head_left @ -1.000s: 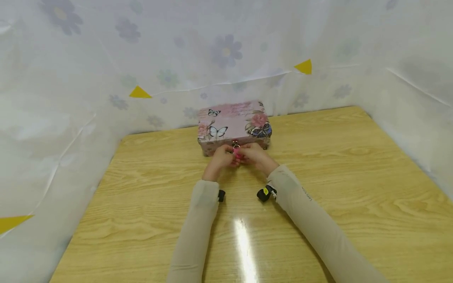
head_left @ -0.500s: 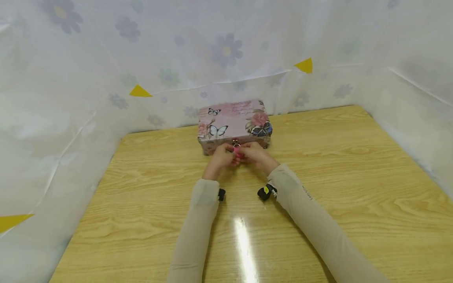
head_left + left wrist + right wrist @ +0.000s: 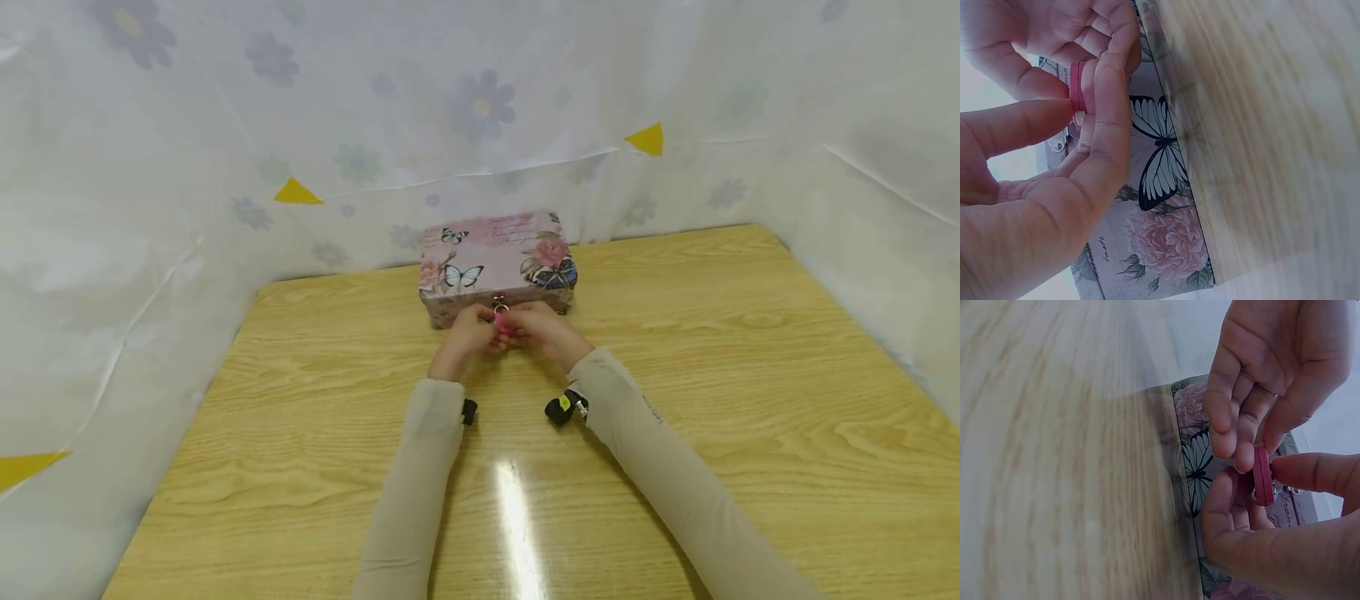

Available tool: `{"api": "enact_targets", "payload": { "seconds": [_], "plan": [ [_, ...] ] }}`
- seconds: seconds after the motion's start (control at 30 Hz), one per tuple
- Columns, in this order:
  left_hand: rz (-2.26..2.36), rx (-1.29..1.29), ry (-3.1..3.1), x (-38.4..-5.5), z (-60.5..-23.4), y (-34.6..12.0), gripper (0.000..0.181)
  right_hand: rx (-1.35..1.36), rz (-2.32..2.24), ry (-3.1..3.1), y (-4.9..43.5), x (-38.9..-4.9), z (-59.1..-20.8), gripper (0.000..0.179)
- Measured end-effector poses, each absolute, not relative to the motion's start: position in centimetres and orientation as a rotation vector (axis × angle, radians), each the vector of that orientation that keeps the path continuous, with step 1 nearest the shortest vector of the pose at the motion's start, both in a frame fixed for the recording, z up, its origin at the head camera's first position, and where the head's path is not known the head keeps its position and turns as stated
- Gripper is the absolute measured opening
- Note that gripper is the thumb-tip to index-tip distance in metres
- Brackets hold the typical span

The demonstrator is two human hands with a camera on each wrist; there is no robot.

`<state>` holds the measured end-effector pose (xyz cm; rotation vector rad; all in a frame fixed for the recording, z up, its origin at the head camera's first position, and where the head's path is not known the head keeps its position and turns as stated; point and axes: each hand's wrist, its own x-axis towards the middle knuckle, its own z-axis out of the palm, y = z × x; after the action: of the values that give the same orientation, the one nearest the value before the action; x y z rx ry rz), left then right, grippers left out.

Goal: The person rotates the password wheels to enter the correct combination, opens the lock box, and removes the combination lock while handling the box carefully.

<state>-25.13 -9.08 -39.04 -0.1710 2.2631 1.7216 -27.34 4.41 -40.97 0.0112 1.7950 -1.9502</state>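
Note:
A pink-red padlock (image 3: 502, 322) hangs by its metal shackle (image 3: 501, 309) from the clasp (image 3: 498, 297) of a pink box with butterflies and roses (image 3: 491, 250). My left hand (image 3: 468, 331) pinches the padlock from the left between thumb and fingers. From the right, my right hand (image 3: 545, 329) grips it too, its thumb on one face and curled fingers behind. In the left wrist view the padlock (image 3: 1077, 87) stands edge-on between both thumbs and the fingers. Small metallic parts show beside the padlock (image 3: 1263, 478) in the right wrist view; fingers cover the rest.
The box stands near the back edge of a wood-grain table (image 3: 315, 433). Behind it hangs a white sheet with flower prints (image 3: 405, 100), marked by yellow triangles (image 3: 297, 192). Black straps (image 3: 562, 408) sit at the wrists below beige sleeves (image 3: 408, 500).
Both hands stay at the padlock in front of the box, with only very slight finger movement. The box and padlock keep their places.

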Motion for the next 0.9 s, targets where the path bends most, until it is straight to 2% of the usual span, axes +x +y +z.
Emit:
{"api": "enact_targets", "payload": {
  "seconds": [0.23,0.9],
  "plan": [
    [1.722,-0.157,2.262,-25.13,-38.72,-9.14,0.027,0.018,-1.964,1.805,4.23,-27.48,-40.90,0.018],
    [1.718,-0.154,2.271,-24.93,-38.72,-9.13,0.025,-0.001,-2.014,1.771,4.20,-27.33,-41.09,0.013]
  ]
}}
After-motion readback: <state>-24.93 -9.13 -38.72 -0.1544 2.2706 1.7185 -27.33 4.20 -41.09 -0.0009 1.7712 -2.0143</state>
